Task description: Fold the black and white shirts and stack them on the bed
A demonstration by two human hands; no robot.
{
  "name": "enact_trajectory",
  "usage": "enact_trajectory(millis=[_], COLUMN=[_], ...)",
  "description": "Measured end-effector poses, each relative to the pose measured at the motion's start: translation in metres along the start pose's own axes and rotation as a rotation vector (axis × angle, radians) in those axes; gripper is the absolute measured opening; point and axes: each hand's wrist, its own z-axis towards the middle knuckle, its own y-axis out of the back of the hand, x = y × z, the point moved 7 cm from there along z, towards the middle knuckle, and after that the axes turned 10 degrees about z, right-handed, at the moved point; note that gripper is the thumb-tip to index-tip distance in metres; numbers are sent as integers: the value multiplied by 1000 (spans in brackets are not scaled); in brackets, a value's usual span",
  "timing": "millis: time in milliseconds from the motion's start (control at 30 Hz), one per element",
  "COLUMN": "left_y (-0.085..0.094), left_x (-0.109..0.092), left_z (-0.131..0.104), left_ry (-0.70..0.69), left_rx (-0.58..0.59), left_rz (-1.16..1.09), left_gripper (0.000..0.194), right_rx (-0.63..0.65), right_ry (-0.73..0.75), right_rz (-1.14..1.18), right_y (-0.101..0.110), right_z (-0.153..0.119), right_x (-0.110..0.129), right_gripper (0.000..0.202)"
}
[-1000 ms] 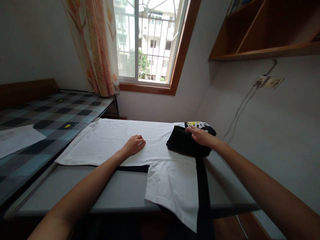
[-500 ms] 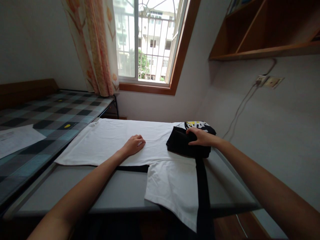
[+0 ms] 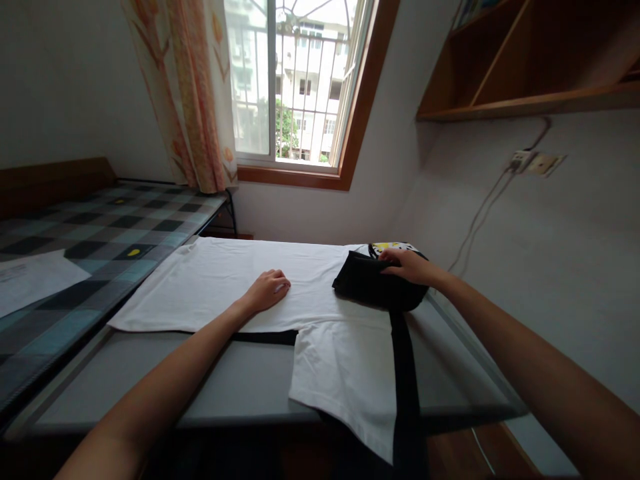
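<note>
A white T-shirt (image 3: pixel 225 273) lies spread over the table, one sleeve hanging past the front edge, with black cloth showing beneath it. My left hand (image 3: pixel 270 289) rests on the shirt near its middle, fingers loosely curled and holding nothing. On the shirt's right part sits a folded black garment (image 3: pixel 363 283). My right hand (image 3: pixel 407 265) grips its upper edge between thumb and fingers. Behind that hand, a black cloth with a yellow and white print (image 3: pixel 387 247) is partly hidden.
The grey table (image 3: pixel 240 380) stands beside a bed with a checked mattress (image 3: pixel 165 207). Papers (image 3: pixel 40 277) lie on the bed. A wooden shelf (image 3: pixel 530 100) and a wall socket (image 3: pixel 545 163) with cables are at the right. A curtain (image 3: pixel 200 100) hangs by the window.
My right hand has shifted slightly right and its fingers have closed on the black garment's upper edge. The garment's right part has moved slightly. My left hand has stayed in place.
</note>
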Motion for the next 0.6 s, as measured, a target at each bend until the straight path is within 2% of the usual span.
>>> enact_trajectory(millis=[67, 133, 267, 333, 467, 600], left_y=[0, 0, 0, 1, 3, 6], left_x=[0, 0, 0, 0, -1, -3], left_z=[0, 0, 0, 0, 0, 1], left_ry=[2, 0, 4, 8, 15, 17], left_rx=[0, 0, 2, 4, 13, 14], left_rz=[-1, -2, -5, -7, -14, -33], left_gripper=[21, 21, 22, 22, 22, 22], right_rx=[16, 98, 339, 328, 269, 321], right_ry=[-41, -94, -170, -167, -112, -132], right_rz=[27, 46, 13, -48, -69, 144], right_y=[1, -5, -28, -30, -16, 16], right_z=[0, 0, -4, -4, -2, -2], right_x=[-4, -8, -9, -7, 0, -5], right_gripper=[50, 56, 38, 35, 34, 42])
